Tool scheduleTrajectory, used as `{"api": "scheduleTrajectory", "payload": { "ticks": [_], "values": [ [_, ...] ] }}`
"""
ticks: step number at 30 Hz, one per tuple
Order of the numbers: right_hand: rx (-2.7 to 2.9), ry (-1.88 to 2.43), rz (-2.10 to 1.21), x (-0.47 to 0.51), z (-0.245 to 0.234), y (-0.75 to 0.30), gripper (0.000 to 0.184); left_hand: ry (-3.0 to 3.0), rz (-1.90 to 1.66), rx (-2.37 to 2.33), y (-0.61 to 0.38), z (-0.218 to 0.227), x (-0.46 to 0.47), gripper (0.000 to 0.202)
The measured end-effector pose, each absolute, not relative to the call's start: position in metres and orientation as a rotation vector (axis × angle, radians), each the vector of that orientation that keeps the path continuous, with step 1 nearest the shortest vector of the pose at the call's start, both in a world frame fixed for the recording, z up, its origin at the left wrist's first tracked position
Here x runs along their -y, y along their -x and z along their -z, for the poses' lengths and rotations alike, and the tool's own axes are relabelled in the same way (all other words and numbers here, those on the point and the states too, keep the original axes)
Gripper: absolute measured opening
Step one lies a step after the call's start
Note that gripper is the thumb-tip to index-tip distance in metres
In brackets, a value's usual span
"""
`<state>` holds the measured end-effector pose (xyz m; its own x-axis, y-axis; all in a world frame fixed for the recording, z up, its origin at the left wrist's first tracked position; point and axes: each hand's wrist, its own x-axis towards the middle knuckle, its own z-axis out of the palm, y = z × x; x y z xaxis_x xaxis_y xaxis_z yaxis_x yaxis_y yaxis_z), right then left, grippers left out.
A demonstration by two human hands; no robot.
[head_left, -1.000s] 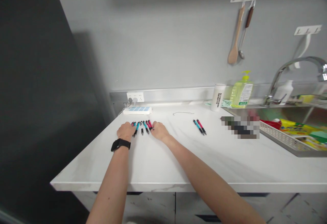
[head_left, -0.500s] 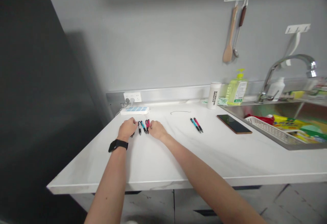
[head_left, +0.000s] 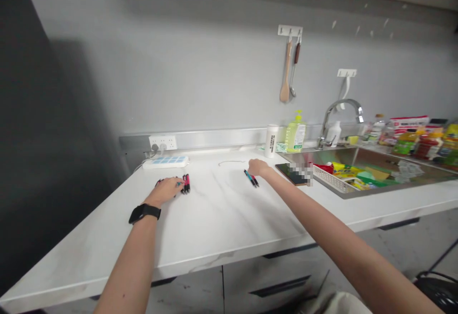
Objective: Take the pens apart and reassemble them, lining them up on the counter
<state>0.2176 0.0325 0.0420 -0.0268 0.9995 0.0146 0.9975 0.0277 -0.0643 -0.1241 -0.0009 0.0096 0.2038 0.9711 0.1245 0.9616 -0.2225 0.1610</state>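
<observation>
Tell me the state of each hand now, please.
Left hand: over several pens; grip cannot be told.
Right hand: at the pen pair; grip cannot be told.

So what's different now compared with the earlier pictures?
The right hand has left the row of pens and moved right, to the far end of the separate blue and red pair; whether it grips one is hidden. The left hand now covers much of the row. The view has swung right. The white cup and soap bottle stayed put.
</observation>
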Motion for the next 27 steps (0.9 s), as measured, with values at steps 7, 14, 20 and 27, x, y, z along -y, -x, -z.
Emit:
{"api": "scheduleTrajectory", "payload": {
  "ticks": [7,14,20,27],
  "values": [
    [2.235,2.174,-0.059,-0.020,-0.024,-0.222,0.039,-2.449,-0.269,-1.924,0.123,-0.010,0.002,0.037],
    [2.255,2.073,-0.115,-0.022,-0.022,-0.201,0.040,-2.363,-0.295,-2.009,0.126,-0.009,0.000,0.033],
    [2.370,1.806,-0.262,-0.022,-0.012,-0.129,0.033,-2.355,-0.293,-2.132,0.129,-0.007,-0.004,0.033],
    [2.238,1.694,-0.332,-0.022,-0.003,-0.036,0.032,-2.277,-0.349,-2.156,0.129,-0.006,-0.001,0.033]
  ]
}}
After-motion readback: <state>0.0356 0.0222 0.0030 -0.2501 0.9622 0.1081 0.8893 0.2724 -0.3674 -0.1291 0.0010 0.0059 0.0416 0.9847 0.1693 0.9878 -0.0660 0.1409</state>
